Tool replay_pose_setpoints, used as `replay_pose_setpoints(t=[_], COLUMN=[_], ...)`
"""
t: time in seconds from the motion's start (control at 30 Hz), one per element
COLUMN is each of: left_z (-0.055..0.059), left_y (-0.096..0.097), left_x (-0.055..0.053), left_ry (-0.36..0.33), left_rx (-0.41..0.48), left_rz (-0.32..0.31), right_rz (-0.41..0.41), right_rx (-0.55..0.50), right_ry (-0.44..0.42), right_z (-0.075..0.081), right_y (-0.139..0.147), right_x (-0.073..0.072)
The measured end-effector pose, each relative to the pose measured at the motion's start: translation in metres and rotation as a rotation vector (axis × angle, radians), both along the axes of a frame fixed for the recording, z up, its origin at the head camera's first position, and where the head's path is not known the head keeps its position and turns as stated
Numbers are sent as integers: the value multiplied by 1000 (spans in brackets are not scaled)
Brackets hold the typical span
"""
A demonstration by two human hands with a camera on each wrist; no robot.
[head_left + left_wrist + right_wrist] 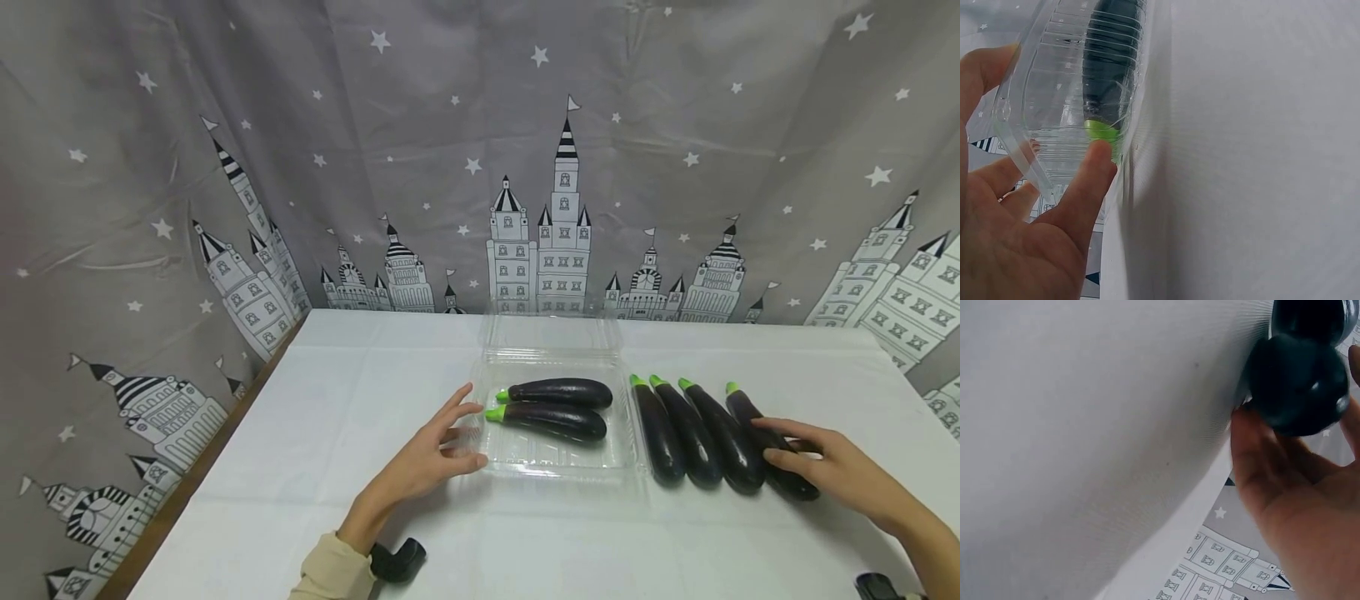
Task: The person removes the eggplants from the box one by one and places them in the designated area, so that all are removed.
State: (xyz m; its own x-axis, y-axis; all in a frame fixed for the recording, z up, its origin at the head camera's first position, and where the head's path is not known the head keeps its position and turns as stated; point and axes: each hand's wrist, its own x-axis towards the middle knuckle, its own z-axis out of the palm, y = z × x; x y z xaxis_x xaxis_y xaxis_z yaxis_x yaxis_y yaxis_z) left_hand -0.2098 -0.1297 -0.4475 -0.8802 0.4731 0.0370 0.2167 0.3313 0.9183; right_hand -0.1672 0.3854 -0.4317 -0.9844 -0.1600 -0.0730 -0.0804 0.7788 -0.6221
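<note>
A clear plastic clamshell box lies on the white table with its lid folded back. Two dark eggplants are inside, a rear one and a front one, green stem ends to the left. My left hand touches the box's left side with spread fingers; in the left wrist view a fingertip is right by a green stem end. To the right of the box, my right hand grips the rightmost eggplant of a row, thumb and fingers on its opposite sides.
Next to the box lie three more eggplants, a left, a middle and a right one, stem ends pointing away. Behind the table hangs a grey curtain with castles and stars. Black bands sit at my wrists.
</note>
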Motion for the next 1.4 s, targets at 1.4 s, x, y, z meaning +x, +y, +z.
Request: replay_pose_setpoints(t=[1.4], left_z=[1], left_y=[2], left_x=[-1], left_ry=[8], left_rx=[-2], left_rz=[-7], right_rz=[-25], right_rx=[-42], right_ry=[4], right_z=[-3], right_y=[2], right_x=[3])
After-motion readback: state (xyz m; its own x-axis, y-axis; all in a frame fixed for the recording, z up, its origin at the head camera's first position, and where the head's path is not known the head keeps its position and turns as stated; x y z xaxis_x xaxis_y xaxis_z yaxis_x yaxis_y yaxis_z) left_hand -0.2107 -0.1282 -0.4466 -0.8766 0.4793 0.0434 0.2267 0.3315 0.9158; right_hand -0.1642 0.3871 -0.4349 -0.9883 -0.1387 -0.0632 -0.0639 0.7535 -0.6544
